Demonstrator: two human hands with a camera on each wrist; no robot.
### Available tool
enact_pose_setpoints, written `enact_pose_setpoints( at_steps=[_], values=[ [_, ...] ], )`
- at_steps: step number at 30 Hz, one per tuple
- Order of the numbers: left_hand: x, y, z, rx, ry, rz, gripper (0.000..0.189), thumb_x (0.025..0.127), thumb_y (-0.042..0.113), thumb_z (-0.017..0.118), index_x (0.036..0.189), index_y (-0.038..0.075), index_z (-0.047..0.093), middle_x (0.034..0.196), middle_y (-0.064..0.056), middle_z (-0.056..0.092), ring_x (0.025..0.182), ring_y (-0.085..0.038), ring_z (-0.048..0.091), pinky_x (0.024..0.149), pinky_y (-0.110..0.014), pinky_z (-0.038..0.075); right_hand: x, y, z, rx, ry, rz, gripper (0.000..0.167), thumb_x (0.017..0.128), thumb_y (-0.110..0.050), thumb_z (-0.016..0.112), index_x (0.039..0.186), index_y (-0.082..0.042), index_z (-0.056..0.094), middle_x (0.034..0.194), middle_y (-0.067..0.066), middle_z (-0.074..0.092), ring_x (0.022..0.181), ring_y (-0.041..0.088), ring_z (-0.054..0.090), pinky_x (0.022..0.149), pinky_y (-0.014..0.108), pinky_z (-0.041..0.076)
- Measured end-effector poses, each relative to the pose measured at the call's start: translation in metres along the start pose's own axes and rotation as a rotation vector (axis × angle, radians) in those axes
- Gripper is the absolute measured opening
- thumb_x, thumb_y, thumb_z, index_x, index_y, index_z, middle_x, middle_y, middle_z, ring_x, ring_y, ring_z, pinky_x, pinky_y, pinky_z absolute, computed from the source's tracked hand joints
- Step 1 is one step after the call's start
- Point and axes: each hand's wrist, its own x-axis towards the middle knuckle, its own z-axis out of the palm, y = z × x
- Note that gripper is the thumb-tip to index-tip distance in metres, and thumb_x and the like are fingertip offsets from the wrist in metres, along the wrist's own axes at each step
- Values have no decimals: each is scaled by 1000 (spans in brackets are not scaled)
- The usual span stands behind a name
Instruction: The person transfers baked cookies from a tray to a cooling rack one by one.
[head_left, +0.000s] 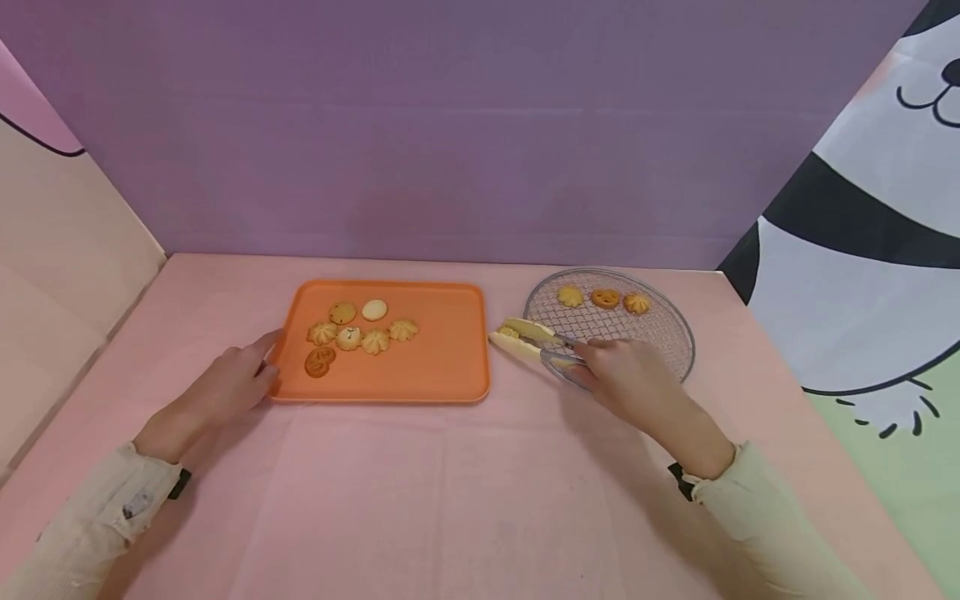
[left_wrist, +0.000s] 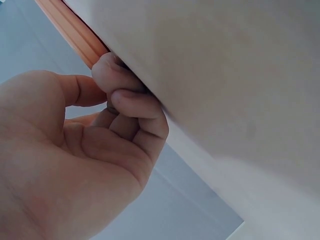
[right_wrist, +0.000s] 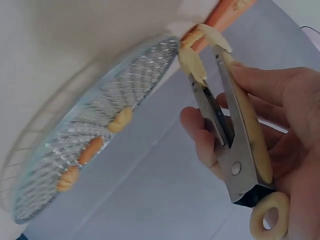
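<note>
An orange tray (head_left: 435, 367) lies on the table with several cookies on its left half, among them round, flower-shaped and pretzel-like ones. My left hand (head_left: 228, 385) holds the tray by its left rim; in the left wrist view its fingers curl at the tray edge (left_wrist: 80, 35). Small tongs with pale yellow tips (right_wrist: 235, 125) are gripped in my right hand (head_left: 633, 379). Between the tong tips sits a yellowish cookie (head_left: 508, 332), just off the tray's right side. Beneath the tongs and right hand is a round wire rack (head_left: 678, 333).
Along the rack's far part lie a yellow cookie (head_left: 570, 296), a brown pretzel-like cookie (head_left: 605, 298) and a golden flower-shaped cookie (head_left: 637, 303). A pink cloth (head_left: 435, 500) covers the table, with a purple backdrop (head_left: 480, 167) behind and printed panels at both sides.
</note>
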Motion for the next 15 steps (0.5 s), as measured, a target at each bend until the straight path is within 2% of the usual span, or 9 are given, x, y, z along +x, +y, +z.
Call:
enact_pose_setpoints(
  at_steps=[4, 8, 11, 15],
  values=[
    [0, -1, 1, -18, -8, 4, 58, 100, 7, 46, 151, -11, 24, 75, -4, 61, 60, -15, 54, 57, -31, 44, -1, -4, -1, -9, -11, 15, 16, 85, -16, 78, 93, -3, 71, 74, 5, 66, 52, 17, 55, 46, 33, 44],
    [-1, 0, 1, -42, -21, 7, 59, 100, 6, 46, 152, -10, 23, 75, -4, 62, 59, -15, 54, 56, -31, 44, -7, -4, -5, 22, -16, 63, 23, 86, -16, 78, 102, -1, 73, 82, 9, 72, 58, 20, 62, 50, 34, 49],
    [-2, 2, 0, -45, -27, 1, 60, 101, 7, 46, 152, -10, 22, 75, -4, 61, 59, -15, 53, 56, -31, 44, -12, 0, -9, 39, 13, 90, 28, 85, -15, 78, 107, 1, 73, 87, 12, 73, 63, 22, 67, 54, 36, 52],
    [-3, 3, -2, -52, -37, -18, 61, 101, 8, 46, 153, -9, 20, 77, -5, 61, 60, -16, 53, 55, -29, 44, -19, 12, -13, 24, 83, 106, 26, 83, -14, 80, 103, 1, 73, 80, 10, 72, 58, 21, 64, 51, 38, 51]
  ],
)
